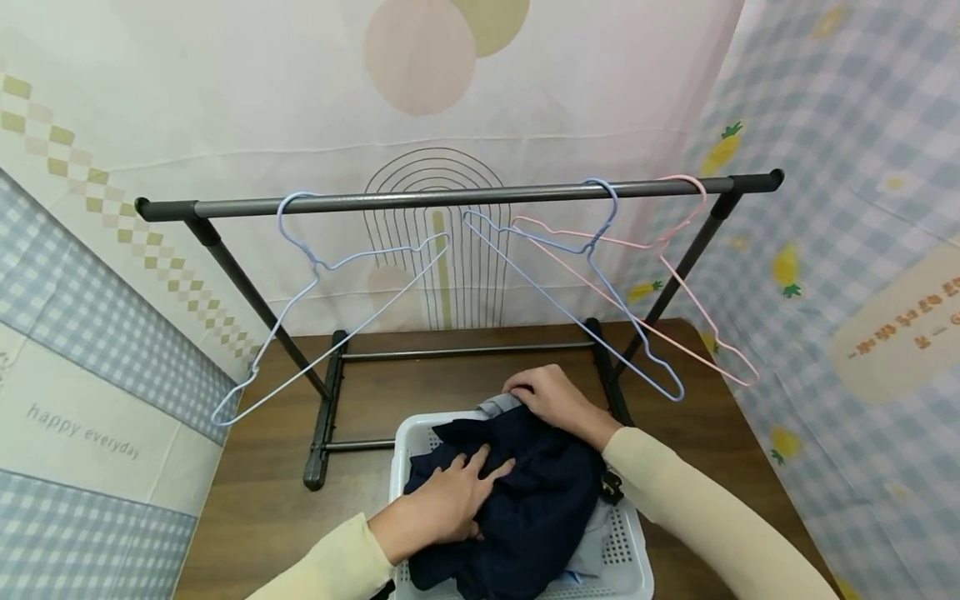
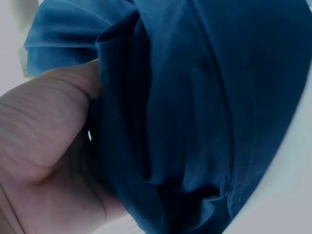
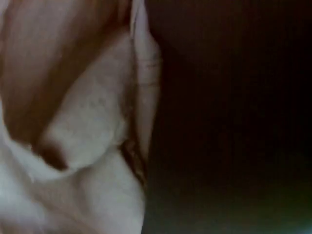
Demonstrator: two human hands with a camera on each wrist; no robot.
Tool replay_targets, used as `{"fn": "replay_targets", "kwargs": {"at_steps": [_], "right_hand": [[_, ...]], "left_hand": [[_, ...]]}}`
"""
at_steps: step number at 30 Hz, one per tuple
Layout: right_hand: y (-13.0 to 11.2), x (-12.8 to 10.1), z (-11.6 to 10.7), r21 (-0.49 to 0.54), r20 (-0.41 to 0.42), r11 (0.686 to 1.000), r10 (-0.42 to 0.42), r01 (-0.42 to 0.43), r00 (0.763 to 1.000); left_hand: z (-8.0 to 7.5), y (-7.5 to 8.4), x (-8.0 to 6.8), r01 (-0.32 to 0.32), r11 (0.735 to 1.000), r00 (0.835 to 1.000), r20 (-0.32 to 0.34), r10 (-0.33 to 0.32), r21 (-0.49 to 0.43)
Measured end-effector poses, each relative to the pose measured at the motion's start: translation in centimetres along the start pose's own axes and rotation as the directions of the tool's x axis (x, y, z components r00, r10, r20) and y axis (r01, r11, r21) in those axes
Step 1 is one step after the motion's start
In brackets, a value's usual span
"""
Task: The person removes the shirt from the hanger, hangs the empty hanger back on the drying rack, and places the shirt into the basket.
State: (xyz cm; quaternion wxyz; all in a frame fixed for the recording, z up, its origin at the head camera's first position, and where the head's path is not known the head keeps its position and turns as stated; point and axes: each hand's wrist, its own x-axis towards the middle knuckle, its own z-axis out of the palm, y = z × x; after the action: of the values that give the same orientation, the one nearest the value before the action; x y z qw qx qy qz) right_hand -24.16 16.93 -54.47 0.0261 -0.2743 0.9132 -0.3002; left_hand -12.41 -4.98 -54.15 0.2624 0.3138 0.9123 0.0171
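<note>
rail (image 1: pixel 457 197) with hangers (image 1: pixel 600 283) overhead, bare tabletop (image 1: pixel 262 500) left of basket (image 1: pixel 408 442)

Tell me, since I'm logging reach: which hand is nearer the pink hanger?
Right. The right hand sits at the basket's far edge, below the pink hanger; the left hand lies farther away on the navy cloth.

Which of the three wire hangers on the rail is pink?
The pink hanger is the one hooked furthest right on the rail. It overlaps a pale blue hanger beside it; the other blue hanger hangs alone at the left.
</note>
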Motion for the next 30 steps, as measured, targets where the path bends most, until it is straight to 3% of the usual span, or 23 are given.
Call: {"fn": "replay_targets", "kwargs": {"at_steps": [4, 6, 10, 13, 17, 19, 21, 26, 30], "right_hand": [[-0.4, -0.2, -1.7, 0.128, -0.142, 0.991, 0.051, -0.033, 0.989], [-0.5, -0.5, -2.6, 0.203, -0.155, 0.978, 0.08, -0.047, 0.985], [-0.6, -2.6, -4.1, 0.369, -0.063, 0.929, 0.065, -0.038, 0.996], [-0.6, -5.0, -4.9, 0.407, 0.029, 0.913, -0.036, 0.021, 0.999], [-1.0, -8.4, -5.2, 0.299, 0.116, 0.94, -0.203, 0.161, 0.972], [-1.3, -9.9, -4.9, 0.21, 0.133, 0.955, -0.239, 0.208, 0.962], [-1.7, -11.0, -4.5, 0.137, 0.147, 0.97, -0.221, 0.201, 0.964], [-2.1, -12.7, -2.9, 0.006, 0.242, 0.999, -0.052, 0.052, 0.969], [-1.9, -13.2, -1.3, -0.226, 0.219, 0.969, -0.052, 0.102, 0.974]], "left_hand": [[-0.3, -0.4, -0.3, -0.004, 1.0, 1.0, -0.025, 0.003, -0.02], [-0.3, -0.5, -0.3, 0.003, 1.0, 0.999, -0.033, -0.004, -0.022], [-0.3, -0.8, -0.2, -0.013, 1.0, 0.998, -0.06, 0.012, -0.015], [-0.2, -1.1, -0.1, -0.04, 0.999, 0.996, -0.086, 0.038, -0.015], [0.0, -1.4, 0.0, -0.069, 0.997, 0.992, -0.105, 0.065, -0.035], [0.1, -1.6, 0.0, -0.074, 0.996, 0.991, -0.111, 0.069, -0.043], [0.2, -1.7, 0.1, -0.074, 0.996, 0.99, -0.12, 0.067, -0.048], [0.5, -1.8, 0.2, -0.067, 0.997, 0.991, -0.12, 0.062, -0.036], [0.7, -1.5, 0.5, -0.051, 0.998, 0.993, -0.112, 0.048, -0.029]]}}
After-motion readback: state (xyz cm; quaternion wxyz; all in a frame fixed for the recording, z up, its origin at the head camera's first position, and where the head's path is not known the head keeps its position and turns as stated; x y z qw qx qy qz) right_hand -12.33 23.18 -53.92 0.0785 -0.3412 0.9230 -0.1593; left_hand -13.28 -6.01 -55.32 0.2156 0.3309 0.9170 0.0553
